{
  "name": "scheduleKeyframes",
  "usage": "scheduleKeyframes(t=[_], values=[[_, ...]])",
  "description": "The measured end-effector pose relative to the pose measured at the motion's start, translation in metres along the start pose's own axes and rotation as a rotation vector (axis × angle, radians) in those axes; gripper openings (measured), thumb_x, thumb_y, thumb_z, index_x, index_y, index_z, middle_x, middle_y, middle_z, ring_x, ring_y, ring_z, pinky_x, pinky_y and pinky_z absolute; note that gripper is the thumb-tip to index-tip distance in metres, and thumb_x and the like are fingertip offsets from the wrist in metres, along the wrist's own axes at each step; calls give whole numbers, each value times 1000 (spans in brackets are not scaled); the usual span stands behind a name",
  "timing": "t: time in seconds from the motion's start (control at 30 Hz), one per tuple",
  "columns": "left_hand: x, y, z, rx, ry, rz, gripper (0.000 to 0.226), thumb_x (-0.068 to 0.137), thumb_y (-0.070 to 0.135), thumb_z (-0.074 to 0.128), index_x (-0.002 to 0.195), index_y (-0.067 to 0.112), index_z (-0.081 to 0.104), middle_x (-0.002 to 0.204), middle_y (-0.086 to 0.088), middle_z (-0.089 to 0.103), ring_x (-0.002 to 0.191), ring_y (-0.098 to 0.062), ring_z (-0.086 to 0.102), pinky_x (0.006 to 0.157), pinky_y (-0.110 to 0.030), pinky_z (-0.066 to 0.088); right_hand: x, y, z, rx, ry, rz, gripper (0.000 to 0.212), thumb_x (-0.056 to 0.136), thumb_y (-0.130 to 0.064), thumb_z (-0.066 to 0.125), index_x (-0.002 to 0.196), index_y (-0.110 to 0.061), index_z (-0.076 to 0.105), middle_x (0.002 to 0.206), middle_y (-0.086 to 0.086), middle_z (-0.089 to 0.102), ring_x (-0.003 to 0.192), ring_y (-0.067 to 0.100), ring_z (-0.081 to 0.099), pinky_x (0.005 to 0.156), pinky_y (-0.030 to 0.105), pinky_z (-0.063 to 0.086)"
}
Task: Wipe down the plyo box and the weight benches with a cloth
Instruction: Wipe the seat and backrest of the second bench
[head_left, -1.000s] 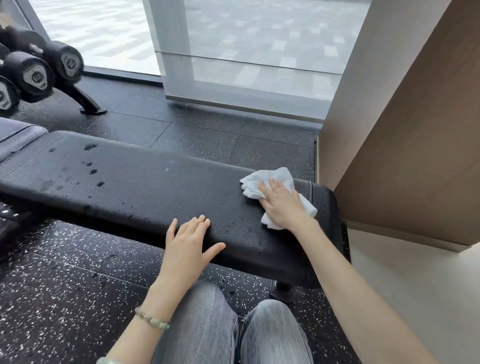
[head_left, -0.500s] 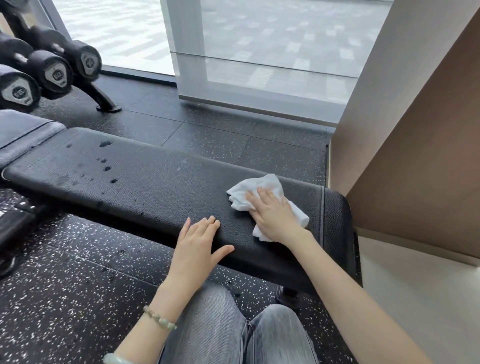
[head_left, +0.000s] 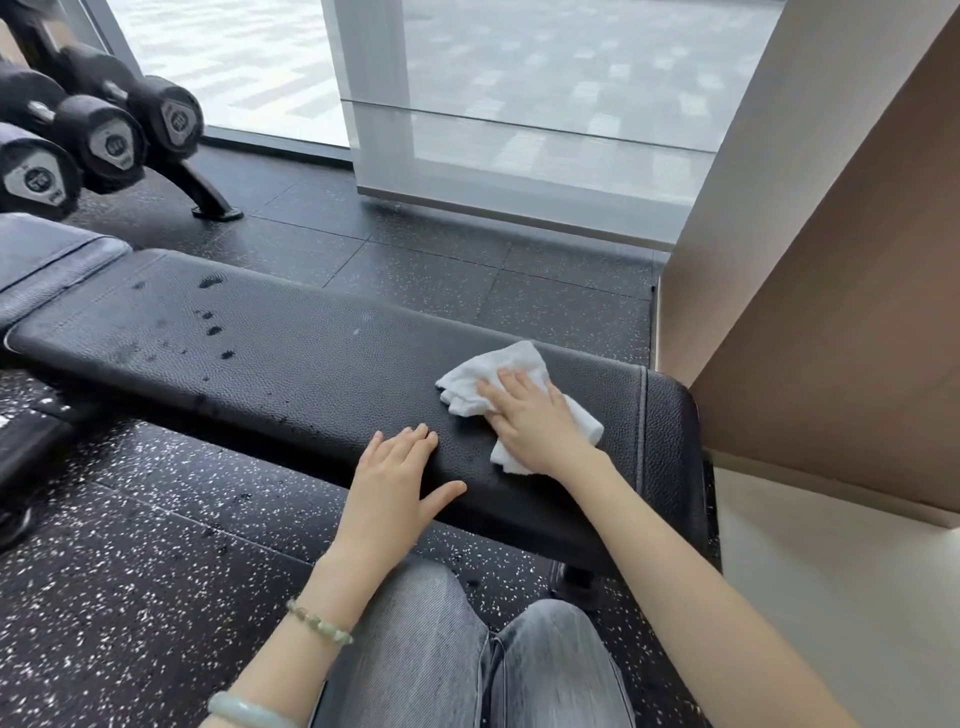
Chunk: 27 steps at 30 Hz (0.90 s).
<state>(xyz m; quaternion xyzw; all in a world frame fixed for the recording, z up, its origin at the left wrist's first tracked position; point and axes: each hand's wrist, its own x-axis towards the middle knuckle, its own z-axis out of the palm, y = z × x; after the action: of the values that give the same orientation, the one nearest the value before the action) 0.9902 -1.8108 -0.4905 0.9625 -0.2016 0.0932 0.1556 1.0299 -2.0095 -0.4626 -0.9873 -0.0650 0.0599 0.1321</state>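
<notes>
Ok, head view, the only one. One white cloth (head_left: 496, 369), crumpled, lies on the black padded worktop (head_left: 291, 364), i.e. the weight bench, toward its right end and just short of the cross seam there. My right hand (head_left: 535, 421) lies flat on top of the cloth, fingers straight and close together, pressing it down with no curl around it. Cloth sticks out past the fingertips and at the wrist side. My left hand (head_left: 395, 483) is flat too, palm on the near edge of the worktop, four fingers together, thumb splayed right, holding nothing. The two hands are near each other, not touching.

Dark wet spots (head_left: 210, 317) cluster at the worktop's left end, too smeared for an exact count. One second grey pad (head_left: 47, 260) butts against that end. At least three dumbbells (head_left: 111, 143) sit on a rack at top left, one rack foot (head_left: 208, 200) on the speckled floor (head_left: 130, 571). Two bracelets on my left wrist: a bead bracelet (head_left: 319, 626) and a pale bangle (head_left: 249, 709). My two knees (head_left: 415, 649) in grey jeans are at the bottom.
</notes>
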Motion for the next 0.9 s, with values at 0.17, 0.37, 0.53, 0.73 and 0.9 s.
scheduleKeyframes(t=[0.17, 0.37, 0.53, 0.73, 0.9], values=[[-1, 2, -3, 13, -20, 2, 68, 77, 60, 43, 109, 5, 66, 118, -11, 65, 109, -28, 62, 98, -50, 41, 30, 3, -7, 0, 13, 133, 47, 102, -38, 23, 148, -29, 22, 159, 4, 10, 146, 21, 5, 114, 50, 5], [-2, 1, 1, -11, -16, -8, 69, 77, 59, 43, 113, 5, 65, 120, -12, 64, 112, -29, 60, 101, -49, 37, -62, -24, 15, 8, 52, 9, 55, 97, -44, 12, 149, -27, 22, 159, 3, 11, 146, 20, 7, 115, 46, 2], [-2, 1, 0, -9, -24, -5, 70, 76, 59, 42, 113, 4, 64, 120, -12, 64, 112, -30, 59, 101, -51, 37, -78, -12, 12, -28, 20, 52, 55, 96, -47, 10, 148, -32, 19, 159, -1, 9, 146, 17, 4, 115, 43, 1], [-3, -3, 0, -38, -41, 2, 74, 76, 61, 40, 120, 5, 61, 128, -13, 59, 119, -31, 54, 105, -50, 29, -54, -34, 16, -52, 33, 72, 49, 102, -36, 24, 150, -27, 15, 160, 2, 4, 146, 19, 0, 115, 46, -4], [-2, -11, 0, -73, -21, 33, 84, 72, 66, 34, 132, 10, 53, 140, -7, 48, 132, -25, 42, 112, -43, 14, -108, -10, 15, -64, 43, 53, 71, 84, -52, -6, 150, -34, 13, 160, -1, 5, 146, 18, 2, 115, 42, -4]])
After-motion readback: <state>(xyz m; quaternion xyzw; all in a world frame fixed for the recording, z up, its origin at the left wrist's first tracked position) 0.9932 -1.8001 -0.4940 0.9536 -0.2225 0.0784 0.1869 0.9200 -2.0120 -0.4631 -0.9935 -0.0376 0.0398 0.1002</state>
